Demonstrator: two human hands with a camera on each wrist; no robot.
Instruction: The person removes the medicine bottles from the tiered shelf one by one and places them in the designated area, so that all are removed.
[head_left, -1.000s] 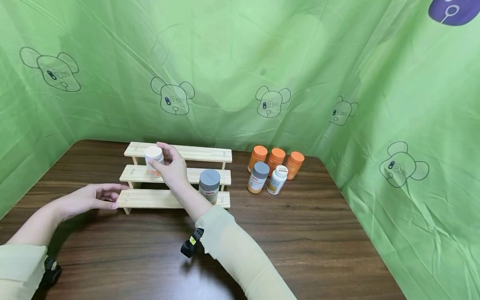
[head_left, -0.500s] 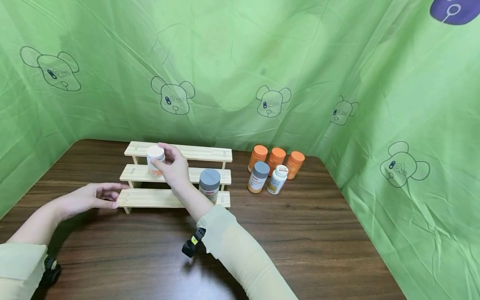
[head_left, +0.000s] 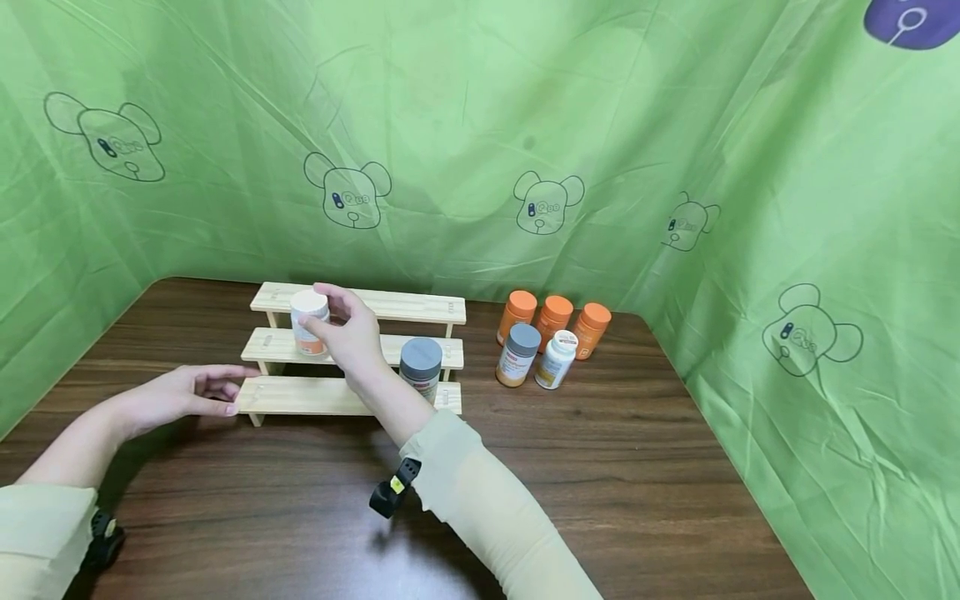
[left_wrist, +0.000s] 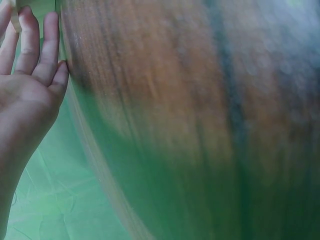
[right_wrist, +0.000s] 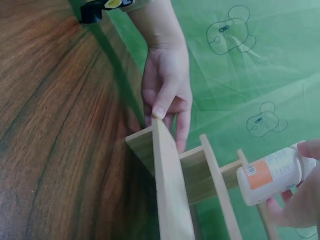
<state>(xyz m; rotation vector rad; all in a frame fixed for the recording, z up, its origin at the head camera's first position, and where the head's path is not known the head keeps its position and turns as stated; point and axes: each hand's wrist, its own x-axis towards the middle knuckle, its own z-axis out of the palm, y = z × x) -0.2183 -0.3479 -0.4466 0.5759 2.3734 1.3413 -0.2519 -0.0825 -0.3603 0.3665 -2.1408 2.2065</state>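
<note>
1. My right hand point(head_left: 348, 337) grips a white bottle point(head_left: 308, 322) with an orange label, fingers curled round it, at the middle step of the wooden stepped rack point(head_left: 352, 398); I cannot tell whether its base rests on the step.
2. My left hand point(head_left: 180, 396) is relaxed and holds nothing; its fingertips touch the left end of the rack's lowest step.
3. A grey-capped bottle point(head_left: 420, 368) stands on the lowest step, just beside my right forearm.
4. On the brown surface point(head_left: 615, 467) right of the rack stand three orange bottles point(head_left: 555, 319), with a second grey-capped bottle point(head_left: 517, 354) and a white-capped bottle point(head_left: 557, 359) before them.
5. A green cloth backdrop point(head_left: 480, 125) with bear outlines encloses the surface.
</note>
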